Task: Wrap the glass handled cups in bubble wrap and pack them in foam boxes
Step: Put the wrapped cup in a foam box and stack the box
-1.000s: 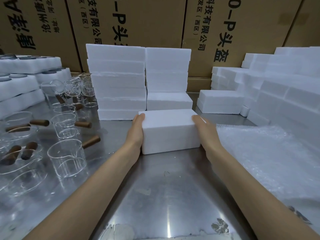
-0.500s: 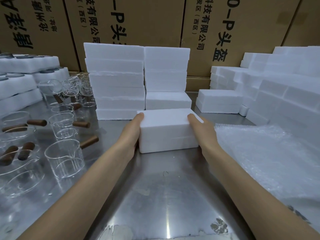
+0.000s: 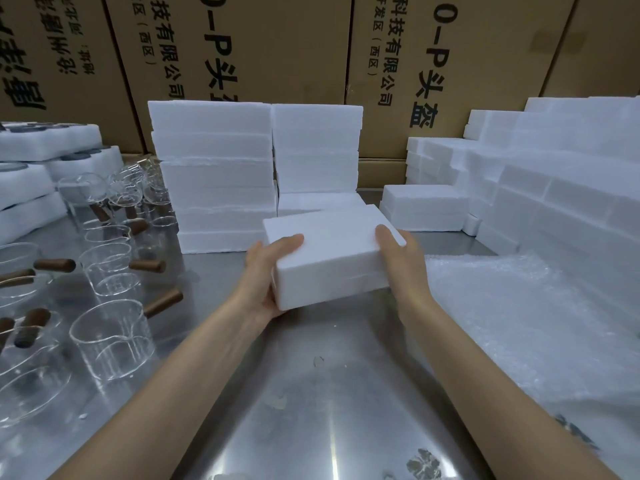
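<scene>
One closed foam box (image 3: 332, 251) is clamped between both hands, left hand (image 3: 268, 271) and right hand (image 3: 398, 258); many glass handled cups (image 3: 110, 268) stand unwrapped, bubble wrap (image 3: 519, 323) unused.

Matt white foam box (image 3: 332, 258), glossy steel table (image 3: 311, 410), clear glass cups (image 3: 110, 337), wooden handles (image 3: 162, 303).

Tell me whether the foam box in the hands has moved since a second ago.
Yes. The foam box has turned and tipped up off the steel table, its left end swung nearer, judged against the foam stacks behind.
</scene>
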The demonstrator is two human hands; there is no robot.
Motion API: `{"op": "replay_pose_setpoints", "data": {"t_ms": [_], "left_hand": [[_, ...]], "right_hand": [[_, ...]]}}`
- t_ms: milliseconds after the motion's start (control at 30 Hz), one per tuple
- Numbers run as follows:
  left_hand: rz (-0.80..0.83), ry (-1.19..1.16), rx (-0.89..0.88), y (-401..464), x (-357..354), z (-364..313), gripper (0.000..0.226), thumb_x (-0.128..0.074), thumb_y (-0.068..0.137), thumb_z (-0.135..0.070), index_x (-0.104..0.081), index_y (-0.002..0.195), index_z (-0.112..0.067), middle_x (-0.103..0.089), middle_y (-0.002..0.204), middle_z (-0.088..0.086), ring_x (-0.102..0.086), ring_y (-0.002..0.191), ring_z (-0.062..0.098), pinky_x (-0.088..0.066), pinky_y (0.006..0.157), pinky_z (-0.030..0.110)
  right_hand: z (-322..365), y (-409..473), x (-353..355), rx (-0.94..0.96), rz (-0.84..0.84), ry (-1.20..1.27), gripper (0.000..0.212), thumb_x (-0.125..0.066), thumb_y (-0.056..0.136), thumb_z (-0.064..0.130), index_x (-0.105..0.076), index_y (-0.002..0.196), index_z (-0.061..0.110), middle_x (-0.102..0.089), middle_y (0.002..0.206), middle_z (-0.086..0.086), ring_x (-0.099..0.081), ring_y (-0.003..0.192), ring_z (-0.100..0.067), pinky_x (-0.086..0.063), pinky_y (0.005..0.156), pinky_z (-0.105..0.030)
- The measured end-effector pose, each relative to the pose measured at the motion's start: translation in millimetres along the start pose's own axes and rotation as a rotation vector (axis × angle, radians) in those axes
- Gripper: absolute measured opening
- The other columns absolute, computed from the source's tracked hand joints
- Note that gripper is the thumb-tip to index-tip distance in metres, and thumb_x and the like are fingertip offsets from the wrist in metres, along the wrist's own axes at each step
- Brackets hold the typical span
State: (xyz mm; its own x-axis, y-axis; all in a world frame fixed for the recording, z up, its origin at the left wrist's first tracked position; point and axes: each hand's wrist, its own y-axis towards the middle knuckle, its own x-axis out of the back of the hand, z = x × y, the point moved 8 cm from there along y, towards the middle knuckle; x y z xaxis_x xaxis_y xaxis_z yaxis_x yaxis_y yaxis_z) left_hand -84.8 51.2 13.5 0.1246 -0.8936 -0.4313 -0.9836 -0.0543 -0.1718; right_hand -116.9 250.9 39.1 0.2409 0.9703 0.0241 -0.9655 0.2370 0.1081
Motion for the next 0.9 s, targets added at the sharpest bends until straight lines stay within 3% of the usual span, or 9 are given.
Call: {"op": "replay_pose_setpoints", "data": {"t_ms": [133, 200, 333, 467, 567, 633, 733, 900], "left_hand": [[0.011, -0.05, -0.043, 2.8, -18.5, -1.3, 0.097, -0.076, 0.057, -0.038, -0.036, 0.144, -0.027, -0.065, 0.125, 0.006, -0.061, 0.114, 0.031, -0.053, 0.087, 0.047], [0.022, -0.048, -0.061, 7.1, -34.8, -6.1, 0.09, -0.077, 0.058, -0.039, -0.042, 0.14, -0.026, -0.064, 0.125, 0.007, -0.062, 0.114, 0.031, -0.053, 0.088, 0.047], [0.087, 0.063, -0.061, 28.9, -81.5, -25.9, 0.073, -0.076, 0.074, -0.042, -0.044, 0.138, -0.029, -0.065, 0.122, 0.005, -0.063, 0.109, 0.028, -0.055, 0.086, 0.046], [0.186, 0.194, -0.117, 58.1, -142.6, -52.4, 0.091, -0.071, 0.073, -0.06, -0.031, 0.147, -0.026, -0.056, 0.134, 0.005, -0.06, 0.114, 0.027, -0.051, 0.095, 0.049], [0.194, 0.361, -0.255, 80.3, -177.4, -61.2, 0.097, -0.069, 0.063, -0.068, -0.037, 0.142, -0.022, -0.052, 0.137, 0.007, -0.053, 0.123, 0.027, -0.044, 0.104, 0.046], [0.184, 0.449, -0.293, 104.1, -192.0, -55.0, 0.088, -0.065, 0.075, -0.064, -0.032, 0.144, -0.021, -0.048, 0.14, 0.006, -0.048, 0.127, 0.027, -0.039, 0.108, 0.045], [0.152, 0.546, -0.297, 144.0, -205.9, -42.3, 0.079, -0.048, 0.089, -0.063, -0.023, 0.149, -0.018, -0.044, 0.143, 0.006, -0.044, 0.131, 0.027, -0.035, 0.111, 0.045], [0.13, 0.542, -0.295, 181.2, -222.0, -32.8, 0.076, -0.044, 0.091, -0.061, -0.025, 0.148, -0.014, -0.047, 0.14, 0.004, -0.048, 0.125, 0.024, -0.039, 0.106, 0.039]], "right_hand": [[-1.6, 2.6, 13.8, -0.161, -0.069, 0.183, 0.066, -0.062, 0.082, 0.052, -0.034, 0.134, 0.024, -0.046, 0.121, 0.005, -0.048, 0.102, -0.014, -0.041, 0.085, -0.032], [-1.7, 6.2, 21.6, -0.23, -0.095, 0.261, 0.077, -0.067, 0.077, 0.055, -0.027, 0.137, 0.027, -0.042, 0.128, -0.001, -0.048, 0.108, -0.02, -0.044, 0.09, -0.039], [29.8, 30.9, 43.6, -0.146, -0.116, 0.321, 0.065, -0.068, 0.08, 0.044, -0.03, 0.133, 0.033, -0.046, 0.115, 0.002, -0.05, 0.105, -0.022, -0.053, 0.07, -0.037], [57.4, 72.2, 67.7, -0.224, -0.142, 0.403, 0.043, -0.066, 0.078, 0.037, -0.048, 0.115, 0.025, -0.051, 0.099, 0.0, -0.052, 0.093, -0.021, -0.052, 0.069, -0.039], [69.2, 103.2, 81.8, -0.249, -0.194, 0.382, 0.037, -0.065, 0.079, 0.036, -0.046, 0.107, 0.023, -0.049, 0.09, -0.001, -0.049, 0.078, -0.018, -0.049, 0.06, -0.037], [73.8, 125.4, 88.6, -0.236, -0.212, 0.324, 0.039, -0.063, 0.08, 0.037, -0.044, 0.111, 0.023, -0.047, 0.09, 0.0, -0.048, 0.076, -0.018, -0.046, 0.055, -0.034], [73.6, 157.9, 95.6, -0.223, -0.238, 0.241, 0.05, -0.062, 0.08, 0.039, -0.041, 0.123, 0.023, -0.047, 0.096, 0.0, -0.048, 0.083, -0.018, -0.044, 0.059, -0.035], [62.6, 201.9, 105.1, -0.183, -0.273, 0.133, 0.065, -0.057, 0.083, 0.045, -0.031, 0.137, 0.02, -0.042, 0.111, -0.004, -0.043, 0.099, -0.023, -0.041, 0.075, -0.036]]}}
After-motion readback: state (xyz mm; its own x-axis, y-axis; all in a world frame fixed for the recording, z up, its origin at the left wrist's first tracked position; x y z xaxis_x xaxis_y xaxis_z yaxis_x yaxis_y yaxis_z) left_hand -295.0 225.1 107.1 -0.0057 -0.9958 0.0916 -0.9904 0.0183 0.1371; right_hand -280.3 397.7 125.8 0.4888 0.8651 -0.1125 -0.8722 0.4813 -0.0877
